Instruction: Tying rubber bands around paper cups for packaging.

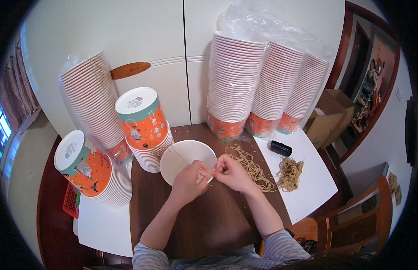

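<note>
Pinching rubber band (212, 171) over lid (182, 157) rim

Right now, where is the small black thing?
In the head view, the small black rectangular object lies on the white sheet at the person's right, beside the tan elastic-band pile.

Backdrop across the top of the frame: a white panelled cabinet front (141, 40) with a vertical seam near centre and a wooden handle (130, 70) at upper left. Dark brown wooden table (218, 216) fills the lower middle — white sheets lie on it at lower left (103, 225) and at right (308, 180). Far left edge: a window (1, 130) giving bluish daylight, with a curtain (24, 85) above it. Right side: a dark wood door frame (353, 81) opening on a dimmer room; a cardboard box (328, 114) stands by it. Lower right — a wooden chair (362, 216). A red crate (70, 201) sits on the floor at lower left.
</note>
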Demonstrator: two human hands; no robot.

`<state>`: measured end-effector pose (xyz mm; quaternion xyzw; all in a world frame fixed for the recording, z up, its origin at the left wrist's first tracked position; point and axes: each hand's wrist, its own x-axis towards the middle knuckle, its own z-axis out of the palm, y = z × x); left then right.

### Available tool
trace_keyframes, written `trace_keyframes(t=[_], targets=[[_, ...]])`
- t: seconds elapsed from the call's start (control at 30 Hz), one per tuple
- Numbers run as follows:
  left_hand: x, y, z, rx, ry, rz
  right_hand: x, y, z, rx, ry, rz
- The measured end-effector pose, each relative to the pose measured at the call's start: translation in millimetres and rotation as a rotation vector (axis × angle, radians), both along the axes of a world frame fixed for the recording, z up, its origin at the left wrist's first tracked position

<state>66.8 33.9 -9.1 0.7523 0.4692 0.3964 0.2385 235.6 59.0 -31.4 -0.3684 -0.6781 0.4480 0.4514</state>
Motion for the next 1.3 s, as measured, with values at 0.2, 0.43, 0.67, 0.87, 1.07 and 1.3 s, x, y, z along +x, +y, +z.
trace_keyframes(t=[0.2,0.43,0.67,0.87,1.07,1.3], targets=[[-4,-1,5,0.01,-0.013,-0.008,-1,0,-2,0.078,-0.052,-0.018],[-6,0,0,0.092,0.089,-0.043,-4,1,-4,-0.038,0.175,0.113],[-8,-1,4,0.073,0.093,-0.043,-3,-5,7,0.115,-0.072,0.013],[-8,-1,4,0.06,0.032,-0.042,-1,-7,16,0.296,-0.209,0.004],[-8,0,2,0.031,0.009,-0.047,0,-7,17,0.312,-0.233,0.002],[-8,-1,4,0.055,0.026,-0.059,1,-10,24,0.325,-0.266,0.012]])
